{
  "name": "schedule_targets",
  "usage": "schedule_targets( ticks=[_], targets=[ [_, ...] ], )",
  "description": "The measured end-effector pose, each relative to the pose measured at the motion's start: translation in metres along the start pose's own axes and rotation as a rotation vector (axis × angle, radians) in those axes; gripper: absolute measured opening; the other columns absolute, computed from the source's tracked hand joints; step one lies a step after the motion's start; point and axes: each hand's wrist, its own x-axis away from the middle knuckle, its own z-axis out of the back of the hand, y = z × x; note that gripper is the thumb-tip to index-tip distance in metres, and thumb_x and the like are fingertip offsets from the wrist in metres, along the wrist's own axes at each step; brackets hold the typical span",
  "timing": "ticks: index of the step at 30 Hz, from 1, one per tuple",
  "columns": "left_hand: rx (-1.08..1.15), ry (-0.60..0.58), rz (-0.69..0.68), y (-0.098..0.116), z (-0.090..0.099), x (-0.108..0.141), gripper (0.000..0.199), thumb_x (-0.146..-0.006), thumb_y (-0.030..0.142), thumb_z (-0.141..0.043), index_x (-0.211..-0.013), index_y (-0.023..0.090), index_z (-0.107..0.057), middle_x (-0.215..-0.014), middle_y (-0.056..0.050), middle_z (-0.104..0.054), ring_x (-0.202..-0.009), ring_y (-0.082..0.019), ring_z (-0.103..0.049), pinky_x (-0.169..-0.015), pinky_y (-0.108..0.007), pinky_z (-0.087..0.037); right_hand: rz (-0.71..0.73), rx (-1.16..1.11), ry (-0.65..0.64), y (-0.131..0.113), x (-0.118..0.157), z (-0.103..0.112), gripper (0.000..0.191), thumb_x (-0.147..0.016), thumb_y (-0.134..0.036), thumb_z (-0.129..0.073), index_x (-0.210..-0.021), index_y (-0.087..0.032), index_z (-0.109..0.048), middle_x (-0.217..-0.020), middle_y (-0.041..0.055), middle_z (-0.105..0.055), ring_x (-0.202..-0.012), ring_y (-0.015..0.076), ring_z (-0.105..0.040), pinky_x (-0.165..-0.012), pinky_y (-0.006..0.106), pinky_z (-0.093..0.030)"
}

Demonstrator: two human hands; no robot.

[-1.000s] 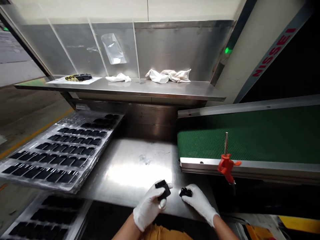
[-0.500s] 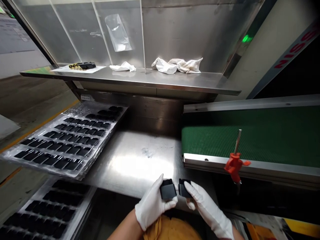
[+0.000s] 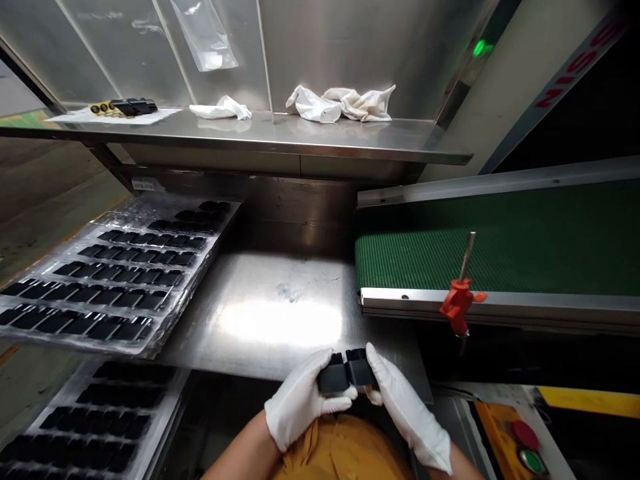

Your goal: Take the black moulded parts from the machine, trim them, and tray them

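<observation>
Both hands wear white gloves and are close together at the front edge of the steel table (image 3: 270, 293). My left hand (image 3: 300, 397) is closed on a small black plastic part (image 3: 334, 377) with short prongs along its top. My right hand (image 3: 400, 400) grips a second, similar black plastic part (image 3: 360, 370). The two parts sit side by side, nearly touching. Their exact kind does not show. To the left lies a clear plastic tray (image 3: 187, 280) with rows of like black parts.
Lower left is another tray (image 3: 165, 400) of black parts. At right runs a green conveyor belt (image 3: 500, 253) with a red clamp (image 3: 457, 307) on its rail. White cloths (image 3: 345, 105) lie on the steel shelf (image 3: 280, 137). An orange button box (image 3: 505, 433) stands lower right.
The right-hand part has turned to face the camera more fully and sits closer to the left-hand part. The view has shifted, bringing the button box into sight.
</observation>
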Motion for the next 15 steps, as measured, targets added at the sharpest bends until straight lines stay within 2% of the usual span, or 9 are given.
schedule_targets(
  ticks=[2, 4, 6, 8, 10, 12, 15],
  targets=[
    [0.021, 0.011, 0.024, 0.002, -0.002, 0.001, 0.038, -0.088, 0.041, -0.055, -0.108, 0.009, -0.059, -0.096, -0.015, -0.067, -0.080, -0.019, -0.067, -0.070, -0.027, -0.053, 0.024, 0.079, 0.026, 0.001, 0.000, 0.001, 0.045, -0.090, -0.061, -0.039, -0.079, -0.021, -0.059, -0.070, 0.0024, -0.064, -0.067, 0.0177, -0.059, -0.064, 0.029, -0.050],
    [0.071, -0.013, 0.033, 0.002, -0.004, 0.001, 0.037, -0.088, 0.039, -0.056, -0.111, 0.011, -0.060, -0.107, -0.015, -0.066, -0.090, -0.022, -0.067, -0.075, -0.029, -0.053, 0.047, 0.264, 0.113, 0.000, 0.001, 0.001, 0.041, -0.087, -0.059, -0.046, -0.088, -0.022, -0.063, -0.083, 0.0047, -0.069, -0.081, 0.0213, -0.063, -0.076, 0.033, -0.051],
    [0.140, -0.055, 0.042, 0.001, -0.005, 0.001, 0.035, -0.089, 0.038, -0.056, -0.111, 0.012, -0.062, -0.112, -0.014, -0.065, -0.099, -0.023, -0.065, -0.080, -0.032, -0.054, 0.067, 0.534, 0.230, -0.001, 0.005, -0.001, 0.038, -0.085, -0.057, -0.050, -0.097, -0.024, -0.066, -0.091, 0.0059, -0.071, -0.084, 0.0240, -0.065, -0.077, 0.035, -0.051],
    [0.208, -0.059, 0.047, -0.002, -0.006, -0.001, 0.031, -0.089, 0.038, -0.056, -0.106, 0.013, -0.063, -0.108, -0.012, -0.066, -0.100, -0.022, -0.063, -0.081, -0.033, -0.054, 0.116, 0.772, 0.299, -0.001, 0.011, -0.006, 0.039, -0.085, -0.055, -0.050, -0.106, -0.026, -0.066, -0.098, 0.0070, -0.072, -0.084, 0.0253, -0.066, -0.074, 0.036, -0.052],
    [0.260, -0.043, 0.046, -0.006, -0.007, -0.002, 0.026, -0.088, 0.036, -0.059, -0.100, 0.013, -0.064, -0.098, -0.009, -0.067, -0.094, -0.019, -0.064, -0.078, -0.032, -0.055, 0.191, 0.914, 0.287, -0.001, 0.018, -0.012, 0.045, -0.085, -0.055, -0.050, -0.118, -0.026, -0.063, -0.102, 0.0091, -0.071, -0.083, 0.0261, -0.067, -0.072, 0.037, -0.052],
    [0.306, -0.035, 0.046, -0.008, -0.009, -0.003, 0.022, -0.087, 0.033, -0.061, -0.095, 0.013, -0.065, -0.089, -0.007, -0.068, -0.084, -0.017, -0.065, -0.075, -0.029, -0.054, 0.244, 0.960, 0.220, -0.001, 0.024, -0.016, 0.055, -0.086, -0.056, -0.050, -0.128, -0.023, -0.058, -0.098, 0.0105, -0.070, -0.079, 0.0260, -0.067, -0.069, 0.037, -0.053],
    [0.369, 0.003, 0.081, -0.007, -0.011, -0.003, 0.020, -0.087, 0.032, -0.062, -0.086, 0.012, -0.064, -0.081, -0.006, -0.067, -0.077, -0.014, -0.064, -0.073, -0.026, -0.054, 0.303, 0.842, 0.085, -0.006, 0.027, -0.015, 0.050, -0.093, -0.046, -0.041, -0.135, -0.023, -0.052, -0.104, 0.0101, -0.068, -0.090, 0.0233, -0.065, -0.079, 0.035, -0.053]
  ],
)
